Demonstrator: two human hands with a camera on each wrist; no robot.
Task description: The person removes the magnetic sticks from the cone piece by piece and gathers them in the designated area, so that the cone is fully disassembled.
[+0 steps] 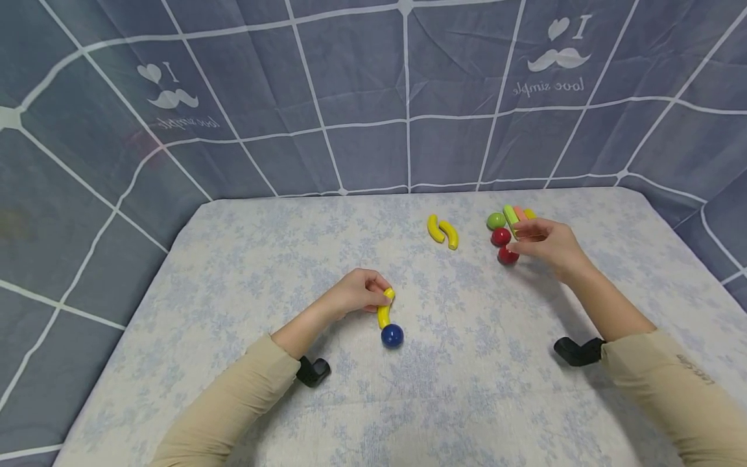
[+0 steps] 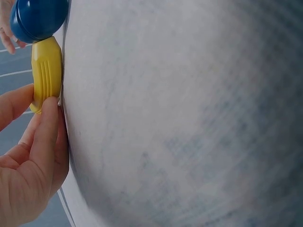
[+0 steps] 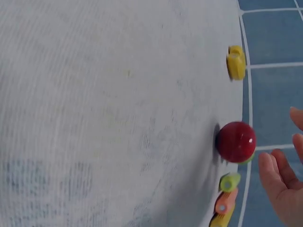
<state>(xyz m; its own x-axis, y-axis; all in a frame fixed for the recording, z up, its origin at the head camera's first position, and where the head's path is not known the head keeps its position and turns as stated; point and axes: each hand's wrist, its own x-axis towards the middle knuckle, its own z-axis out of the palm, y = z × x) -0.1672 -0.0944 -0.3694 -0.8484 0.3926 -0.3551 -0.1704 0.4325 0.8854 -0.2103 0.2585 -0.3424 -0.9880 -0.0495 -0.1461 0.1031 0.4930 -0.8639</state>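
Observation:
Between thumb and fingers, my left hand pinches the upper end of a yellow toy banana on the table. Its lower end meets a glossy blue ball; the left wrist view shows the banana right against the ball, which has a seam. Farther back on the right, my right hand hovers by the nearer red ball, thumb and fingers spread apart. In the right wrist view a gap shows between the fingertips and the red ball. A second red ball sits just behind.
Behind the red balls lie a green ball and green, orange and yellow sticks, partly hidden by the right hand. Two more toy bananas lie at the back middle. A tile-patterned curtain borders the cloth-covered table.

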